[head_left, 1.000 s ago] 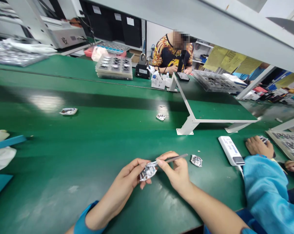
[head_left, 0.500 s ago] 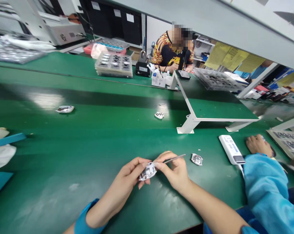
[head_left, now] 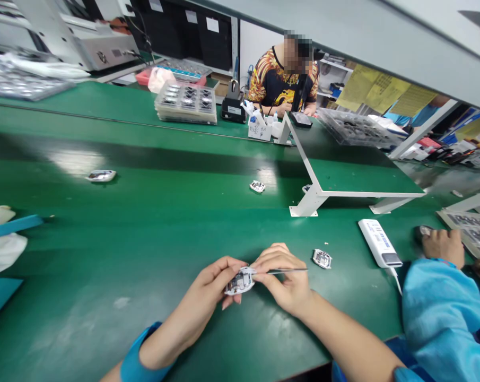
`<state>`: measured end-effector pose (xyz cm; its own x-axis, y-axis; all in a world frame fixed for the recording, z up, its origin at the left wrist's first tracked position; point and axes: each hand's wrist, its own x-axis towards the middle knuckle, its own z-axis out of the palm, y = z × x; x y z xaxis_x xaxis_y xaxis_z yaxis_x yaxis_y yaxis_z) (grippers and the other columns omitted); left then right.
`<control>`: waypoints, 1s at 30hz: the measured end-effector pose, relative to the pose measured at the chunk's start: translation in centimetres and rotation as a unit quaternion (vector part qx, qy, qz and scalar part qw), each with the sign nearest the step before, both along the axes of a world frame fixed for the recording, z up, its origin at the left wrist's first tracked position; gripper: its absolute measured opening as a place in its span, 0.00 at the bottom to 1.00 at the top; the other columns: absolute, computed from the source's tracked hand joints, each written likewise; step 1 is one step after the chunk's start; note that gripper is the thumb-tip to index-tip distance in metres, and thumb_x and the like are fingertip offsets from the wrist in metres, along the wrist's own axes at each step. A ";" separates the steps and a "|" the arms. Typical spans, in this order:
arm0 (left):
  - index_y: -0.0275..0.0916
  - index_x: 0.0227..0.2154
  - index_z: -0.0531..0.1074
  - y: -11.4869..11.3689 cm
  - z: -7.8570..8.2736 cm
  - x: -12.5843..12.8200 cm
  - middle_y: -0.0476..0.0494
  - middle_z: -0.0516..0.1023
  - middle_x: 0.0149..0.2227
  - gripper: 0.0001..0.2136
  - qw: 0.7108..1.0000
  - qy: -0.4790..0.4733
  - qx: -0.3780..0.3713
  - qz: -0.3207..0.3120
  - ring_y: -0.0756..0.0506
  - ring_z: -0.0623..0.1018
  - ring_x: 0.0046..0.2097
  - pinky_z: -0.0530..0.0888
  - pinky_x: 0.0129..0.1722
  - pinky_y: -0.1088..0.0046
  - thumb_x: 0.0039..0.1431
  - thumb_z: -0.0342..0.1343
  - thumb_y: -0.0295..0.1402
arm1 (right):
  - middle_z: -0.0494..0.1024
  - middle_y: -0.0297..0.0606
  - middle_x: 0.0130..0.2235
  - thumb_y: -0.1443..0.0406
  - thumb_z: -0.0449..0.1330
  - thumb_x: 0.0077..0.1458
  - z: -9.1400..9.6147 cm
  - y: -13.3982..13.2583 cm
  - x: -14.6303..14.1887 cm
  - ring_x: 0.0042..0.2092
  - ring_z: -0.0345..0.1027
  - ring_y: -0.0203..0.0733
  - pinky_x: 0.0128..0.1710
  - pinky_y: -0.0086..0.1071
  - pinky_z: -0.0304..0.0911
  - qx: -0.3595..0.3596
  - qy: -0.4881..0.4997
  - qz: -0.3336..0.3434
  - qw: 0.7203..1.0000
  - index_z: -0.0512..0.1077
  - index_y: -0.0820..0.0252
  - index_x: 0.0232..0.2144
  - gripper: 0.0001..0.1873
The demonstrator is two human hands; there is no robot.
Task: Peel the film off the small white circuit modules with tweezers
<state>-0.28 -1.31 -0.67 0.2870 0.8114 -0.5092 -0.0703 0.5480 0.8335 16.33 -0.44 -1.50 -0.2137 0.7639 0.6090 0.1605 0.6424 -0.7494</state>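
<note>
Well, we have a small white-and-metal electronic housing (head_left: 240, 281) held low over the green bench mat (head_left: 104, 329), at about 6 o'clock in our view. Our left hand (head_left: 208, 286) grips it, with thumb and fingers closed around its sides. Our right hand (head_left: 283, 278) sits just beside it, its fingers curled and pinched on slim metal tweezers (head_left: 291, 270). The far end of the tweezers sticks out toward 3 o'clock; we cannot tell whether the other tip touches the housing, because the fingers hide it.

Just off our right hand, toward 2 o'clock, a matching metal part (head_left: 322, 259) lies on the mat. Beyond it sits a white handheld device (head_left: 378, 244) with a cable. Two more small parts (head_left: 257, 186) lie farther out near 12 o'clock and 11 o'clock.

At 3 o'clock, a co-worker's hand (head_left: 442, 246) rests near a tray of parts (head_left: 466, 233), with a blue sleeve (head_left: 438, 313) in front. Across the bench, a person in a patterned shirt (head_left: 281, 79) works beside a stacked component tray (head_left: 186, 103).
</note>
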 end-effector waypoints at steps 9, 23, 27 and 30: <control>0.33 0.34 0.66 -0.1 -0.4 0.0 0.51 0.68 0.22 0.19 0.999 0.019 0.021 -0.021 0.58 0.65 0.23 0.61 0.21 0.87 0.51 0.54 0.47 | 0.79 0.40 0.32 0.66 0.61 0.55 -0.5 -0.1 0.1 0.34 0.74 0.39 0.35 0.33 0.70 -0.170 0.041 -0.010 0.985 0.72 0.61 0.32 0.03; 0.34 0.33 0.66 0.0 -0.5 -0.2 0.52 0.66 0.23 0.20 1.000 0.027 -0.002 -0.016 0.59 0.65 0.23 0.59 0.21 0.87 0.47 0.56 0.49 | 0.78 0.40 0.34 0.63 0.62 0.53 -1.3 0.1 0.1 0.35 0.75 0.38 0.35 0.30 0.71 -0.258 0.114 0.031 0.959 0.71 0.62 0.32 0.07; 0.34 0.33 0.66 0.0 -0.5 -0.1 0.53 0.66 0.25 0.21 0.999 0.040 -0.008 -0.021 0.59 0.64 0.24 0.61 0.23 0.87 0.48 0.55 0.49 | 0.78 0.40 0.33 0.64 0.62 0.53 -1.2 0.1 0.0 0.34 0.75 0.38 0.34 0.30 0.70 -0.248 0.106 0.024 0.963 0.71 0.62 0.31 0.06; 0.34 0.34 0.66 0.1 -0.6 -0.1 0.52 0.67 0.26 0.21 0.999 0.046 -0.012 -0.020 0.59 0.65 0.24 0.61 0.23 0.87 0.48 0.55 0.50 | 0.78 0.40 0.32 0.65 0.61 0.54 -0.8 0.1 0.0 0.33 0.75 0.39 0.34 0.31 0.70 -0.222 0.077 0.026 0.972 0.71 0.62 0.30 0.05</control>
